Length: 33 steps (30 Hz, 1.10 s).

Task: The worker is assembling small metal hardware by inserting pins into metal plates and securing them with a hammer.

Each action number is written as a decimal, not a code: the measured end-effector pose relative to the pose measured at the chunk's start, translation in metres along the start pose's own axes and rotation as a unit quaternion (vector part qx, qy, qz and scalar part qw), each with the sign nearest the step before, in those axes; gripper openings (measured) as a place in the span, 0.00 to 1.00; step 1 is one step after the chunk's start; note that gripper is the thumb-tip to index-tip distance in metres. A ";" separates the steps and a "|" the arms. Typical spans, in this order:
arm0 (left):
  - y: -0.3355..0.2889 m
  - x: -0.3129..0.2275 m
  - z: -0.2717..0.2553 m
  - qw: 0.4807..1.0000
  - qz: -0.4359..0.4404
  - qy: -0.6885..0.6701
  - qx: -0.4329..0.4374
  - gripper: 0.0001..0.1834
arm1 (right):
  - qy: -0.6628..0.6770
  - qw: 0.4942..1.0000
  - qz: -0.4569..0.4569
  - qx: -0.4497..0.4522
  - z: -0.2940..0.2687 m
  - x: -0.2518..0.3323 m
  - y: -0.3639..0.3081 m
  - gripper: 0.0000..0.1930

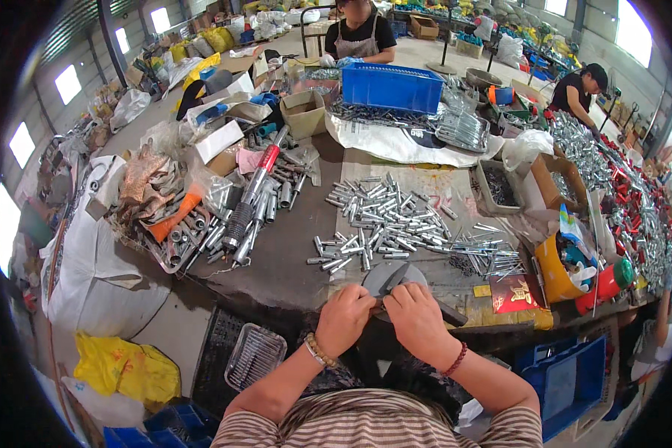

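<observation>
My left hand (pixel 346 316) and my right hand (pixel 420 319) meet at the table's near edge, their fingertips pinched close together. What they pinch is too small and covered to make out. Just beyond the fingers lies a round grey disc (pixel 376 278), partly hidden by the hands. A dark, pointed flat piece (pixel 397 277) stands over the disc by my right fingers. Beside my right hand a dark bar-like handle (pixel 452 314) sticks out. Ahead of both hands spreads a heap of short silver metal tubes (pixel 384 220), with thin metal pins (pixel 493 254) to its right.
A power tool with a red and black body (pixel 263 168) lies left among metal sockets. A blue bin (pixel 392 87) stands at the back. To the right are a cut yellow container (pixel 558 269) and a red cylinder (pixel 603 287). A co-worker (pixel 362 37) sits opposite.
</observation>
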<state>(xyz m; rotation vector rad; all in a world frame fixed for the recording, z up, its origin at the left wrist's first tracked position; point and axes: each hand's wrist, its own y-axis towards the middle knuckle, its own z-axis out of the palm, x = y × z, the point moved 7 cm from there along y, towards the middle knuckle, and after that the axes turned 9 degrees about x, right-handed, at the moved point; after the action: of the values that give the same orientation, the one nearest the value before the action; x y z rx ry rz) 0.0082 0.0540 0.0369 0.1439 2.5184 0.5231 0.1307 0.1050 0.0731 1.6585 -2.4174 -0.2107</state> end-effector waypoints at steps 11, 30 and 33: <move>0.001 0.009 0.007 0.998 -0.014 -0.051 0.020 0.03 | 0.028 0.986 0.162 -0.029 -0.014 -0.053 -0.026 0.11; 0.006 0.006 0.001 0.997 -0.017 -0.069 0.020 0.07 | 0.145 0.980 0.136 -0.028 -0.017 -0.023 -0.066 0.10; 0.007 0.006 -0.001 0.997 -0.016 -0.075 0.021 0.08 | 0.181 0.972 0.132 -0.073 -0.029 -0.027 -0.063 0.08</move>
<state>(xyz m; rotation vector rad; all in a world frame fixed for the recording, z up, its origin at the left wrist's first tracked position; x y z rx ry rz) 0.0030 0.0617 0.0373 0.1528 2.3824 0.4306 0.2038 0.1072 0.0847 1.1774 -2.2494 -0.0367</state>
